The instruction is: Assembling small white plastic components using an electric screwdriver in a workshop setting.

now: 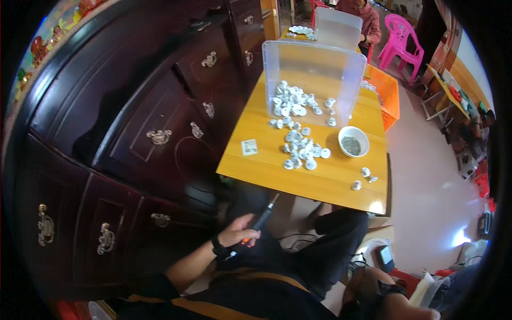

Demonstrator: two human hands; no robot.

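Observation:
My left hand (238, 233), with a dark band on its wrist, is closed around a slim black electric screwdriver (261, 218). Its metal bit points up toward the near edge of the yellow table (256, 173), over my lap. At the lower right, away from the table, my right hand (402, 308) is smeared and partly cut off, so its fingers cannot be read. On the table lies a loose pile of small white round plastic parts (301, 149). A white bowl (353, 141) of small metal pieces, like screws, stands to their right.
A clear plastic bin (314, 80) on its side holds more white parts. Several white parts (357, 185) lie near the right corner; a small paper square (249, 147) lies left. Dark drawers (149, 128) border the left. An orange crate (391, 101), pink chair (401, 45) and seated person (372, 24) are beyond.

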